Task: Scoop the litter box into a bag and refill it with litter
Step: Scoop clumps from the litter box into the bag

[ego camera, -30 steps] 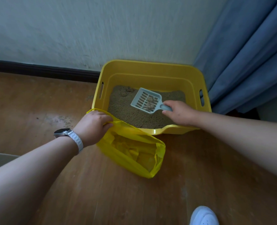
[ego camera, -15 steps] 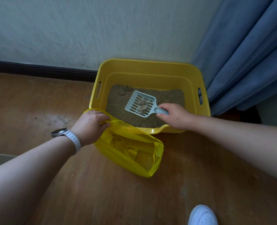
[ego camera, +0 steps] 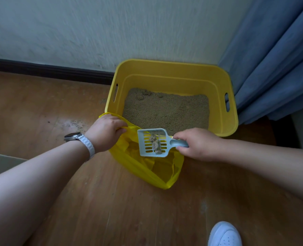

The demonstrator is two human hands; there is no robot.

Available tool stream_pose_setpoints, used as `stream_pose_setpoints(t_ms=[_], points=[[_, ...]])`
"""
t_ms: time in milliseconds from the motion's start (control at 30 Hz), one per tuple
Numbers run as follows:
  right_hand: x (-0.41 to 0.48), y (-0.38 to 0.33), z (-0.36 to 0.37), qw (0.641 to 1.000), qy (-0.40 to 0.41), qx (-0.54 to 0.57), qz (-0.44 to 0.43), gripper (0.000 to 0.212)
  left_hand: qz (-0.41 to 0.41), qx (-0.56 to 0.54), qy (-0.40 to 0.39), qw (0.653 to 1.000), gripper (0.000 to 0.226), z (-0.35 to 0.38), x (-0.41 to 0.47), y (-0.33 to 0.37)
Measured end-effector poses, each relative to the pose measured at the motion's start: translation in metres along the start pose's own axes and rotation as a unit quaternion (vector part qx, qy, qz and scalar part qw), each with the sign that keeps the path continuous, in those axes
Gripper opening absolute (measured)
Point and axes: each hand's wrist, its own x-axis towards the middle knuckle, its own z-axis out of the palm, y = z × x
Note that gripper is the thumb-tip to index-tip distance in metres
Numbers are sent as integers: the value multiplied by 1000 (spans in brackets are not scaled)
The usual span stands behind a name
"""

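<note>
Over bag (ego camera: 157,176) mouth, scoop (ego camera: 153,142) gripped by right hand (ego camera: 198,143), left hand (ego camera: 105,133) gripping rim

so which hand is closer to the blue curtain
Right. The right hand, gripping the scoop handle over the bag, sits below-left of the curtain; the left hand, holding the bag rim, is farther away, at the litter box's opposite side.
</note>
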Motion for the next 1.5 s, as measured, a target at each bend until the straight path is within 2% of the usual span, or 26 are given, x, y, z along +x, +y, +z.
stream_pose_setpoints(t_ms=[100, 167, 267, 400, 533, 733, 833, 967, 1067, 1133, 1333, 1500], points=[[4, -9, 9, 990, 38, -121, -56, 26, -7, 0, 4, 1000, 18, -1, 0, 3], [7, -12, 14, 966, 101, -204, -120, 20, -13, -3, 6, 1000, 18, -2, 0, 5], [10, -13, 15, 941, 137, -262, -163, 29, -23, -7, -3, 1000, 19, -4, 0, 7], [10, -8, 16, 929, 168, -265, -196, 37, -56, -28, -41, 997, 24, -8, 2, 4], [7, 0, 10, 929, 197, -244, -197, 24, -63, -36, -43, 996, 22, -8, 3, 3], [6, 3, 1, 957, 161, -173, -169, 30, -46, -25, -29, 998, 21, -6, 4, 4], [9, 4, -6, 976, 119, -143, -113, 28, -42, -21, -29, 998, 21, -5, 3, 3], [14, 4, -24, 997, 55, -33, -32, 29, -35, -18, -29, 999, 20, -4, 4, 2], [20, 17, -40, 993, 43, 97, 58, 20, -31, -8, -29, 999, 18, -1, 4, 0], [29, 34, -49, 984, 48, 127, 113, 18, -27, -1, -27, 999, 15, 3, 4, 0], [53, 101, -66, 972, -1, 15, 235, 29, -40, 7, -25, 999, 15, 14, 6, -3], [75, 127, -61, 961, -65, -123, 240, 31, -29, 18, -15, 999, 28, 20, 4, -3]])
